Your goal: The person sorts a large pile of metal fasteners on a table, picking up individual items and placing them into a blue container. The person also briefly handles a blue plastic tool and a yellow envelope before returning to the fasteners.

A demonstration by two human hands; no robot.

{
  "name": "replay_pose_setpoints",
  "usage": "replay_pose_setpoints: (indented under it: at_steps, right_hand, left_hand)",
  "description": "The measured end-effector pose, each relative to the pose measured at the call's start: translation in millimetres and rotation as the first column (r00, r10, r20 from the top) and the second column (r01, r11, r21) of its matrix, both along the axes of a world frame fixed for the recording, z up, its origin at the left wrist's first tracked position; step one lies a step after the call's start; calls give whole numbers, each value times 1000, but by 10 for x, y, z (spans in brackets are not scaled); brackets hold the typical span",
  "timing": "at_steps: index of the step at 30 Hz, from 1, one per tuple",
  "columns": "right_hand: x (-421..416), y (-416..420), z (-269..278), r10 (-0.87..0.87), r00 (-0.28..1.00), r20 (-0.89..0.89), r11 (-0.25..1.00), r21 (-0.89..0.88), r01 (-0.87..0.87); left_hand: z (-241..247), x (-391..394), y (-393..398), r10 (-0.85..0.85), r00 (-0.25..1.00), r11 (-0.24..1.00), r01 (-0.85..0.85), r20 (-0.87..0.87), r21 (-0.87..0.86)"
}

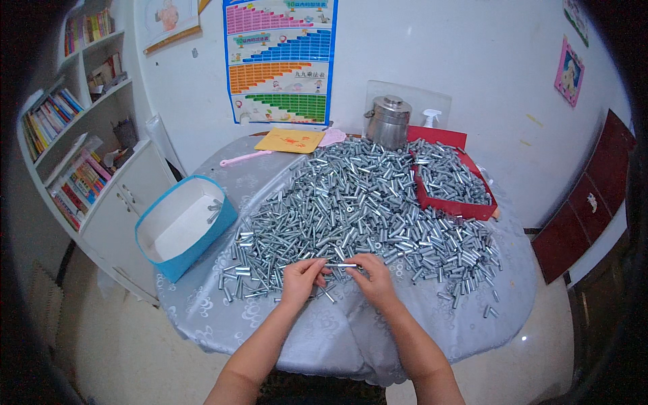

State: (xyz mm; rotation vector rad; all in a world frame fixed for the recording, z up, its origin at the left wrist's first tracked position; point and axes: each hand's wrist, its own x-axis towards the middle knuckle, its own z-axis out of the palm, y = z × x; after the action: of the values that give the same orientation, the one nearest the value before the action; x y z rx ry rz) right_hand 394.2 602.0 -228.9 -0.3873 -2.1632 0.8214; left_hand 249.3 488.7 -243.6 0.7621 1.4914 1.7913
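Note:
My left hand (302, 280) and my right hand (373, 276) meet at the near edge of a wide heap of small metal tubes and pins (349, 202) on a cloth-covered table. Between them is a slim metal part: the left fingers pinch its thinner left end, and the right fingers hold a wider metal sleeve (346, 266) at its right end. The two pieces lie in one line; how far one sits inside the other cannot be told. A few loose pins (328, 293) lie just below the hands.
A blue fabric bin (202, 248) with a few metal pieces inside stands at the left. A red box (455, 208) full of short metal tubes is at the right back. Behind the heap are a steel pot (389, 124), a yellow envelope (289, 140) and a pink-handled object (246, 158).

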Motion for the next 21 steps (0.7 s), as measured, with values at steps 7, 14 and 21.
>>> replay_pose_setpoints:
  at_steps: [7, 14, 21]
  right_hand:
    - [-66, -86, -45, 108, 994, 21, 993, -50, -107]
    - [7, 122, -27, -95, 991, -91, 958, -279, 66]
    - [300, 540, -167, -292, 918, 268, 913, -209, 351]
  left_hand:
    - [-2, 100, -15, -123, 984, 992, 122, 125, 17]
    - [3, 59, -40, -50, 989, 997, 42, 138, 61]
    - [43, 19, -49, -39, 981, 997, 25, 189, 75]
